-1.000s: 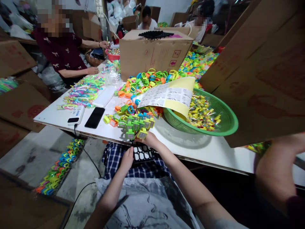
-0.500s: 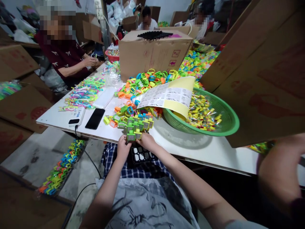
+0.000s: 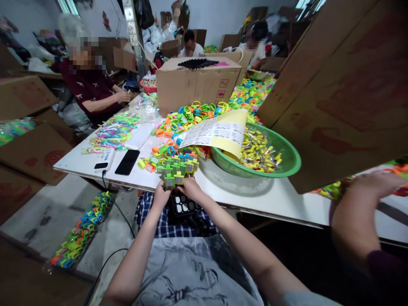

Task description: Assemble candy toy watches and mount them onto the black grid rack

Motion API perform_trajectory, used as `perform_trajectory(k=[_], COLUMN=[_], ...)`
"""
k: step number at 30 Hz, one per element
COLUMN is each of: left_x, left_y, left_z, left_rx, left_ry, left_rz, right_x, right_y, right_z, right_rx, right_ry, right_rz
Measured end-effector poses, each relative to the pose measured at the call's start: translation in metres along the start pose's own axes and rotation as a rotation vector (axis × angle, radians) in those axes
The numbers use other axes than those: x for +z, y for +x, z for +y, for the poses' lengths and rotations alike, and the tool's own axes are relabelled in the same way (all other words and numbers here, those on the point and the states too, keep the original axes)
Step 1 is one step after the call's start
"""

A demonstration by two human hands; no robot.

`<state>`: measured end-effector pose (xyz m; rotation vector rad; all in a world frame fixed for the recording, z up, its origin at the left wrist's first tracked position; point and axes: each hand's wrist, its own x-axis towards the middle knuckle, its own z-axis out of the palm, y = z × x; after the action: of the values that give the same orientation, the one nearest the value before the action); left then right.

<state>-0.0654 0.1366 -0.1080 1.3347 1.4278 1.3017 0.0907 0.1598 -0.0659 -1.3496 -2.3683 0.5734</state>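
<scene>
In the head camera's view, a person seated at a crowded white table (image 3: 219, 189) works with both hands at a cluster of green and yellow square-faced pieces (image 3: 174, 168) at the table's front edge. The left hand (image 3: 162, 194) is at the cluster's lower left, its fingers bent; the right hand (image 3: 191, 189) is just beside its lower right. The fingertips of both are largely hidden, so whether either grips a piece cannot be told. Below the hands, a black tray (image 3: 184, 205) with pale squares rests over the person's checked clothing. A black phone (image 3: 127, 162) lies to the left, and a green basket (image 3: 289, 153) of small yellow items stands to the right, a yellow-backed sheet (image 3: 237, 127) across its rim. Beyond, loose colourful pieces (image 3: 191, 114) lie heaped before a cardboard box (image 3: 191, 87); a co-worker in maroon (image 3: 86, 91) sits at far left.
</scene>
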Motion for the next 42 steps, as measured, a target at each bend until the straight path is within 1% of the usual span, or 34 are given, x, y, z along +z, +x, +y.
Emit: perform_trajectory(k=[2, 4, 6, 8, 10, 15, 19, 21, 24, 29, 32, 35, 38, 40, 42], left_x=[0.0, 0.001, 0.004, 0.006, 0.007, 0.006, 0.011, 0.015, 0.019, 0.021, 0.021, 0.021, 0.022, 0.022, 0.022], left_y=[-0.002, -0.003, -0.002, -0.001, 0.0, 0.003, 0.003, 0.003, 0.003, 0.003, 0.003, 0.002, 0.0, 0.0, -0.001], left_z=[0.001, 0.003, 0.004, 0.005, 0.005, 0.009, 0.014, 0.016, 0.018, 0.022, 0.023, 0.021, 0.019, 0.017, 0.017], left_rx=[-0.016, -0.036, -0.058, -0.081, -0.1, -0.129, -0.171, -0.187, -0.196, -0.195, -0.188, -0.188, -0.187, -0.184, -0.185], left_ry=[-0.01, -0.014, -0.022, -0.033, -0.04, -0.05, -0.056, -0.058, -0.061, -0.049, -0.035, -0.026, -0.028, -0.033, -0.037], left_rz=[0.014, 0.027, 0.025, 0.015, 0.013, 0.008, 0.001, 0.019, 0.05, 0.078, 0.079, 0.091, 0.102, 0.106, 0.11], right_x=[0.005, 0.009, 0.011, 0.01, 0.007, 0.002, -0.001, -0.001, 0.002, 0.011, 0.012, 0.006, -0.005, -0.012, -0.018], right_y=[-0.01, -0.022, -0.032, -0.036, -0.035, -0.019, -0.011, -0.009, -0.007, -0.006, -0.008, -0.016, -0.028, -0.035, -0.039], right_z=[-0.001, -0.001, 0.001, 0.003, 0.005, 0.001, -0.008, -0.012, -0.015, -0.015, -0.01, 0.0, 0.012, 0.019, 0.022], right_rx=[-0.008, 0.019, 0.089, 0.169, 0.204, 0.176, 0.239, 0.274, 0.333, 0.439, 0.434, 0.373, 0.32, 0.308, 0.32], right_ry=[0.036, 0.088, 0.116, 0.107, 0.077, -0.047, -0.12, -0.133, -0.109, -0.01, 0.112, 0.256, 0.33, 0.35, 0.345], right_rz=[0.038, 0.106, 0.197, 0.242, 0.221, 0.112, 0.028, 0.015, 0.035, 0.136, 0.235, 0.357, 0.464, 0.497, 0.475])
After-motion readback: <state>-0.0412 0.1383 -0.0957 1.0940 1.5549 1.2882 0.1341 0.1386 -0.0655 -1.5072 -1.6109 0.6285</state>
